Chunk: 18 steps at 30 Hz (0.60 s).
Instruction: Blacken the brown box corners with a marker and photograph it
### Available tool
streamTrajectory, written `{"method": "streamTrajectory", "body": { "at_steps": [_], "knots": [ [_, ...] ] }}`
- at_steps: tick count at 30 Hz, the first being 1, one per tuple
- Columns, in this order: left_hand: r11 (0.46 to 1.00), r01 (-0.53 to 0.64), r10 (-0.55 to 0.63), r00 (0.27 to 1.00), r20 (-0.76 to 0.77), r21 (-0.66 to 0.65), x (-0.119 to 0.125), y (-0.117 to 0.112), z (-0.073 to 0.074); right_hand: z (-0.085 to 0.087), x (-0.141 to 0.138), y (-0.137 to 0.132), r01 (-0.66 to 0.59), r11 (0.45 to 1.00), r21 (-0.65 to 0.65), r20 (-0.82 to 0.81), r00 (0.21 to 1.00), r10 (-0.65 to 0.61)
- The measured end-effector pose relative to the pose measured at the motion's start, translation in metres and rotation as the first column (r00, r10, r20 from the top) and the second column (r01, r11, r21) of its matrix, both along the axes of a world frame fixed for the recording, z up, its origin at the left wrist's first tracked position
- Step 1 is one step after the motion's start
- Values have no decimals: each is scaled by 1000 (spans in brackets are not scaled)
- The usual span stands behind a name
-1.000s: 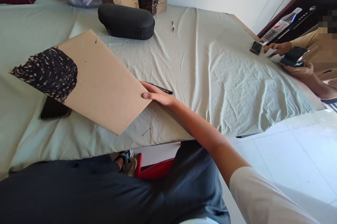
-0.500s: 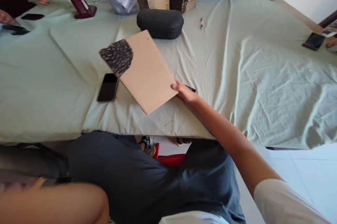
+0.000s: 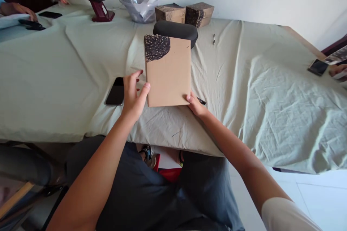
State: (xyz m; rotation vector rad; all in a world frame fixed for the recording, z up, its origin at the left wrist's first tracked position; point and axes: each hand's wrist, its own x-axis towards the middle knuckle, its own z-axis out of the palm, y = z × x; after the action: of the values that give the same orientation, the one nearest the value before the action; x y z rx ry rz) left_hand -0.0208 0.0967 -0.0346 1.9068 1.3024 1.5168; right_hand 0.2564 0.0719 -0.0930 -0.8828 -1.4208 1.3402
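A tan cardboard sheet [image 3: 168,73] with a black scribbled patch at its top left corner stands tilted up above the cloth-covered table [image 3: 244,86]. My right hand [image 3: 195,104] pinches its lower right corner and also holds a black marker [image 3: 201,101]. My left hand [image 3: 133,92] is at the sheet's lower left edge, thumb against it and fingers spread. A black phone [image 3: 116,91] lies just left of that hand.
Behind the sheet lie a black hard case [image 3: 176,30], two patterned boxes [image 3: 184,13], a clear plastic bag [image 3: 139,5] and a small pen [image 3: 214,38]. A fan base [image 3: 101,14] stands far left. Other people's hands and phones sit at the far left [image 3: 18,8] and right [image 3: 317,67] edges.
The cardboard sheet has swung from slanting leftward to upright in front of me. My left hand came up from below and reached its left edge. The view shifted left.
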Motion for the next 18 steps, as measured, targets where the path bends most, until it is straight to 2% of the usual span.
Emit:
{"method": "streamTrajectory", "body": {
  "at_steps": [3, 7, 13, 18],
  "knots": [
    [992, 79, -71, 994, 77, -96, 5, 5, -10, 5, 0, -3, 0, 998, 63, 23, 1000, -1],
    [971, 162, -131, 976, 173, -177, 13, 7, -17, 4, 4, 2, -9, 997, 77, 16, 1000, 8],
    [971, 186, -155, 968, 195, -151, 19, 3, -20, -5, 10, 11, -5, 997, 77, 24, 1000, 3],
    [962, 218, -181, 961, 211, -166, 19, 2, -20, 3, 6, 8, -16, 994, 105, 0, 1000, 16]
  ]
}}
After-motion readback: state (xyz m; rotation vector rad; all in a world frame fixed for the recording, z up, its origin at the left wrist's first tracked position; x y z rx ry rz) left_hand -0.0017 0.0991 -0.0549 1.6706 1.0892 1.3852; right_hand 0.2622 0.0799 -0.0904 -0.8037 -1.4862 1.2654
